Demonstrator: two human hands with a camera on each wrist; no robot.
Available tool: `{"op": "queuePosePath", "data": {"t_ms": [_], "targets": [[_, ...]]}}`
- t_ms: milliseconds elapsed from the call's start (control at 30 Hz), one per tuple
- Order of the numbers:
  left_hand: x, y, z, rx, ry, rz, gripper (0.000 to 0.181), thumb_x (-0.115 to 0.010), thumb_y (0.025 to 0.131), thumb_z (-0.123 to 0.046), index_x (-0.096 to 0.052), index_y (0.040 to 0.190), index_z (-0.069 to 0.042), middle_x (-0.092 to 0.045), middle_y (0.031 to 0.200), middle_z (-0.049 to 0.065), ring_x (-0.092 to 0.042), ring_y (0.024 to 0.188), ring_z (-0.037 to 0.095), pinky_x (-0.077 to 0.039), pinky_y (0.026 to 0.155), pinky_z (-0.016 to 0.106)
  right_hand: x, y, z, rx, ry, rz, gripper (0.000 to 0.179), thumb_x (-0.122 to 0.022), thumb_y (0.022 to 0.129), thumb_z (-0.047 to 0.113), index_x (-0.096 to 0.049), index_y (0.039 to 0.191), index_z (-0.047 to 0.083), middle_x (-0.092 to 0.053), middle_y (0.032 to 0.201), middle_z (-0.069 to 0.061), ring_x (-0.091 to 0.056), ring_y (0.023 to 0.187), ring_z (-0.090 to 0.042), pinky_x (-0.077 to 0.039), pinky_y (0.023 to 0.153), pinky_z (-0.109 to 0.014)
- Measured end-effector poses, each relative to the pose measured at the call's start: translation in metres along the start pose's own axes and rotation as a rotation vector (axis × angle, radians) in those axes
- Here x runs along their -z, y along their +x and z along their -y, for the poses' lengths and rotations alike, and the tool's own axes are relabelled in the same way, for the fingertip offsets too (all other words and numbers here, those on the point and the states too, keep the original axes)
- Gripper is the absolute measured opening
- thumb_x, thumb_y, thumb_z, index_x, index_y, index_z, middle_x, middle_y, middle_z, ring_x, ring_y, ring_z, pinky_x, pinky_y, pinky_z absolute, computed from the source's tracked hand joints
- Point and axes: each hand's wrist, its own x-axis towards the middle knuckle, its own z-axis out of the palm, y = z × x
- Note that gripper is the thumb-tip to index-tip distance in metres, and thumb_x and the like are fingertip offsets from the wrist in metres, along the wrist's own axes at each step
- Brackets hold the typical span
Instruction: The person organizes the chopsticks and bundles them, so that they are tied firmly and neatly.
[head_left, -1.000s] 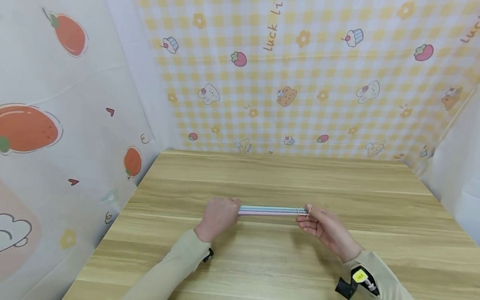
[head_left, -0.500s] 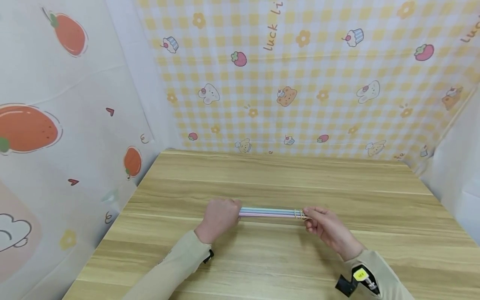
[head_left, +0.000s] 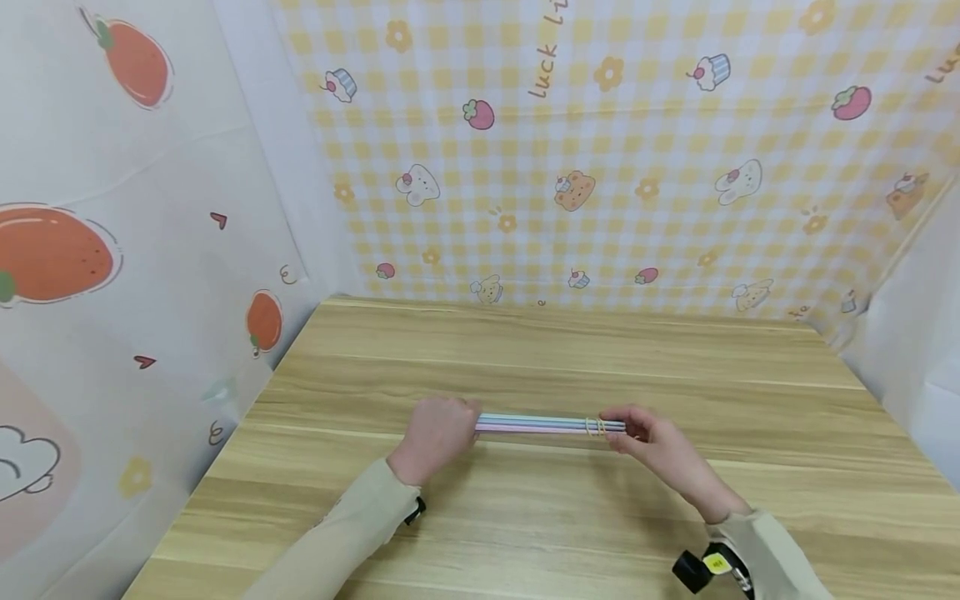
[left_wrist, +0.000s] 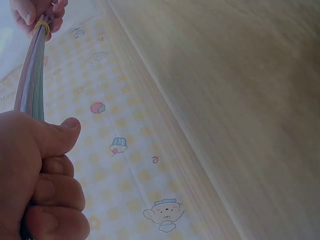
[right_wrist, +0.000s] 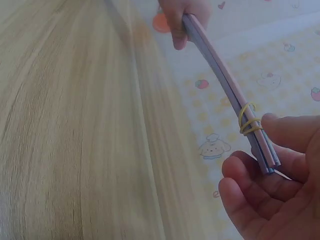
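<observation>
Head view: the right hand [head_left: 656,442] has turned over at the right end of the sticks [head_left: 534,423]; half a second ago its thumb lay on top with the fingers curled below, and now the fingers reach along the far side while the thumb sits on the near side. A second ago the band [right_wrist: 251,121] was drawn out in a loop at that thumb; now its loops lie round the sticks, a little in from their right end, with the bare tips showing beyond. That suggests (a judgement, no more) that the band holds there by itself, though how tight it is I cannot tell.

As for the sticks, they lie crosswise in mid-air between the two hands, with the table [head_left: 480,358] beneath them and the patterned cloth [head_left: 525,158] behind. At their left end the left hand [head_left: 438,437] grips them in a fist, back upward, little changed over the last second. At their right end the right hand is cupped, its fingers loosely bent and apart from the thumb, with no plain pinch; whether the thumb touches the band I cannot tell. Both sleeves [head_left: 337,533] come from the near side of the sticks, slanting inward towards them
</observation>
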Motion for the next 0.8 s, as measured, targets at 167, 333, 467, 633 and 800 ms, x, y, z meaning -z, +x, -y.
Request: {"op": "queuePosePath", "data": {"t_ms": [167,333,467,633,800], "targets": [[0.001,0.0,0.0,0.001,-0.007,0.011,0.025,-0.076,0.072,-0.025,-0.056,0.06,-0.016,-0.037,0.044,-0.009,-0.018,0.042,0.003,-0.021,0.032,0.018,-0.001,0.0,-0.001,0.134,-0.166,-0.056,0.028,-0.065,0.088,0.01,-0.065,0.115,0.003,-0.064,0.092,-0.006,-0.054,0.075,-0.002,-0.048,0.063,-0.021],[0.001,0.001,-0.001,0.001,-0.016,0.027,0.026,-0.076,0.072,-0.025,-0.055,0.06,-0.016,-0.036,0.044,-0.009,-0.019,0.042,0.003,-0.021,0.032,0.018,-0.004,0.0,-0.001,0.244,-0.301,-0.116,0.026,-0.068,0.085,0.005,-0.069,0.11,0.006,-0.068,0.1,-0.002,-0.054,0.078,0.0,-0.048,0.064,-0.021],[0.002,0.001,-0.001,0.002,-0.028,0.043,0.026,-0.075,0.073,-0.025,-0.055,0.06,-0.016,-0.037,0.044,-0.009,-0.02,0.042,0.003,-0.022,0.032,0.018,-0.008,0.002,-0.002,0.291,-0.334,-0.138,0.026,-0.07,0.083,0.006,-0.07,0.11,0.008,-0.068,0.099,0.002,-0.055,0.078,0.001,-0.048,0.065,-0.021],[0.003,0.0,0.0,0.003,-0.034,0.059,0.026,-0.075,0.074,-0.025,-0.055,0.06,-0.016,-0.036,0.045,-0.009,-0.02,0.042,0.003,-0.022,0.032,0.018,-0.011,0.005,-0.002,0.328,-0.315,-0.151,0.027,-0.071,0.082,0.006,-0.07,0.11,0.008,-0.067,0.096,0.004,-0.053,0.076,0.002,-0.048,0.065,-0.021],[0.006,0.0,0.001,0.007,-0.044,0.078,0.025,-0.074,0.074,-0.023,-0.054,0.061,-0.016,-0.034,0.046,-0.009,-0.02,0.042,0.003,-0.021,0.033,0.018,-0.013,0.006,-0.001,0.326,-0.297,-0.144,0.03,-0.071,0.082,0.006,-0.07,0.112,0.008,-0.064,0.091,0.008,-0.051,0.075,0.001,-0.047,0.064,-0.021]]}}
